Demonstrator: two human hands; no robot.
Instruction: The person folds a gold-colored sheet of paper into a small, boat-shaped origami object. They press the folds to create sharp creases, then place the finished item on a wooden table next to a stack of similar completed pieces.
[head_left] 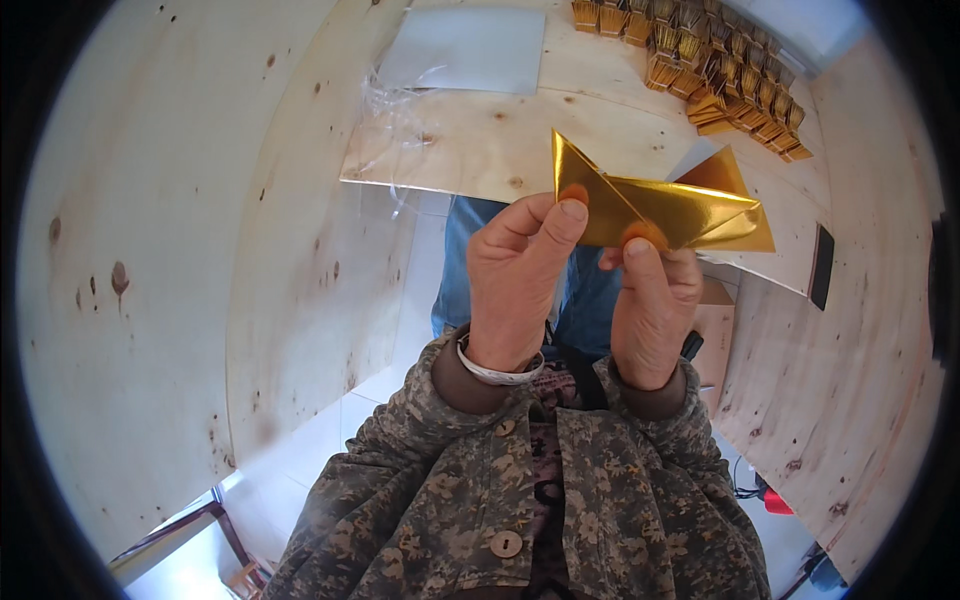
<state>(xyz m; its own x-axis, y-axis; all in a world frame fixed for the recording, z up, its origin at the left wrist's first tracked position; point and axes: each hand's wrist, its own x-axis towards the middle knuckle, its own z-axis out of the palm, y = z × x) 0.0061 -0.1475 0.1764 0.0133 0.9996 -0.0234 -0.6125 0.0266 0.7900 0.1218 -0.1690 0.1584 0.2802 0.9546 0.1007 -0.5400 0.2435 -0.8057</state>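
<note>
Both hands hold up a folded sheet of shiny gold paper (690, 212), shaped like a boat with a raised point at each end. My left hand (520, 260) pinches its left end, thumb on the near face and fingers mostly behind. With thumb and fingers, my right hand (655, 300) grips the lower edge near the middle. The paper's right end sticks out free, its far flap standing up. It is held above the near edge of a wooden table.
Rows of folded gold paper pieces (740, 75) are stacked at the table's far right. A pale flat sheet (465, 50) lies at the back, with crumpled clear plastic (390, 105) beside it. A black strip (822, 265) sits at the right edge. Plywood panels (150, 250) stand on the left.
</note>
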